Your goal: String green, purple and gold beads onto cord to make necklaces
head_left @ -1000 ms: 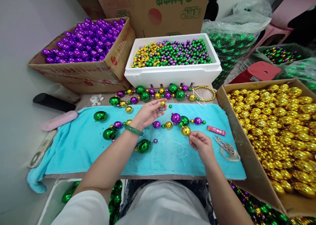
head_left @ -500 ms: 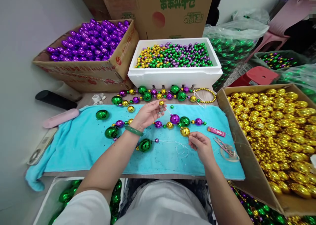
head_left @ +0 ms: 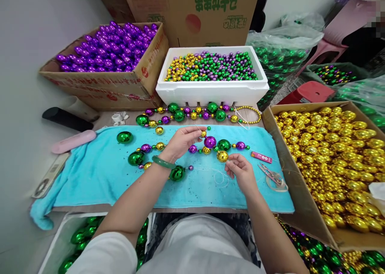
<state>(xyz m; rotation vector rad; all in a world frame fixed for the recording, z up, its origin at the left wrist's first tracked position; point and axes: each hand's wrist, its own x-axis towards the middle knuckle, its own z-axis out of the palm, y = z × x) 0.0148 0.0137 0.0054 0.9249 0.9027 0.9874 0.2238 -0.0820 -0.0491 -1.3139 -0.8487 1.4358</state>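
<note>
My left hand (head_left: 188,140), a green bangle at its wrist, pinches a small gold bead (head_left: 203,133) at the fingertips. A thin needle or thread end pokes up behind the fingers. The small bead sits against a big purple bead (head_left: 209,142). My right hand (head_left: 240,170) is closed at the edge of a large gold bead (head_left: 222,156), just below the purple one. A big green bead (head_left: 223,145) lies beside them on the same strand. A loose small green bead (head_left: 209,128) rests just above my left fingertips. Clear thread (head_left: 221,178) curls on the blue towel (head_left: 192,196).
A finished-looking bead strand (head_left: 194,115) lies behind the towel. Snips (head_left: 270,174) and a pink packet (head_left: 261,157) are at right. Around stand a box of purple beads (head_left: 150,65), a white foam box (head_left: 210,91) and a box of gold beads (head_left: 309,210).
My left hand has moved slightly right and down, and the small gold bead has slid along the thread to the purple bead. My right hand stays at the large gold bead.
</note>
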